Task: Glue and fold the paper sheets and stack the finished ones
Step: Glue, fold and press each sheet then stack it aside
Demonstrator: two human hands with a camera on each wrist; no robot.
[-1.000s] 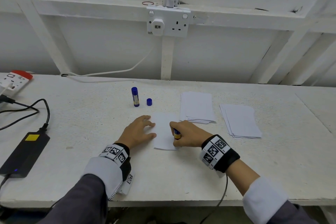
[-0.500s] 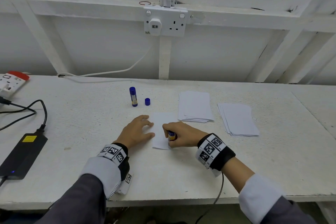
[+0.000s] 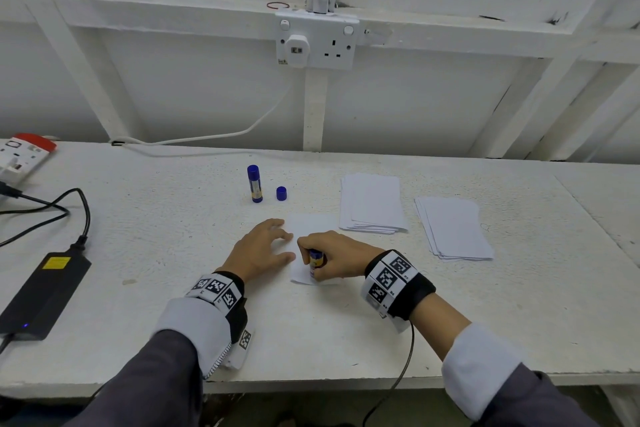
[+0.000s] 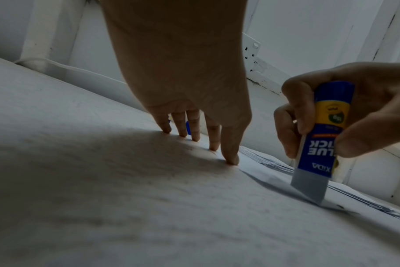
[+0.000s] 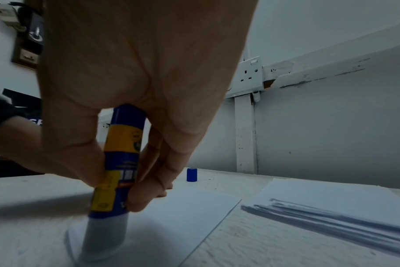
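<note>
Sitting at the far left edge of the white-painted counter [image 3: 145, 295] is a white power strip with a red end [image 3: 20, 156], and nearer the front edge lies a flat black power adapter with a yellow label [image 3: 45, 295], its black cable [image 3: 74, 208] looping back toward the strip. Toward the back, left of the middle, a second blue glue stick with its cap on [image 3: 254, 183] stands upright, with a loose blue cap [image 3: 281, 193] just beside it on the right.

In front of these, the left hand [image 3: 258, 250] rests flat on the counter, fingers straight and slightly spread, their tips pressing at the left edge of a single white paper sheet [image 3: 313, 224] that lies near the middle. The right hand [image 3: 334, 258] is curled round an uncapped blue-and-yellow glue stick [image 4: 324, 133], thumb on one side and fingers on the other. That stick is held nearly upright, and its pale glue tip touches the sheet close to the near left corner.

Right of the sheet, and just apart from it, lies a loose stack of white paper sheets [image 3: 374, 203]. Further toward the right edge lies another stack of white paper [image 3: 453, 229], slightly fanned.
</note>
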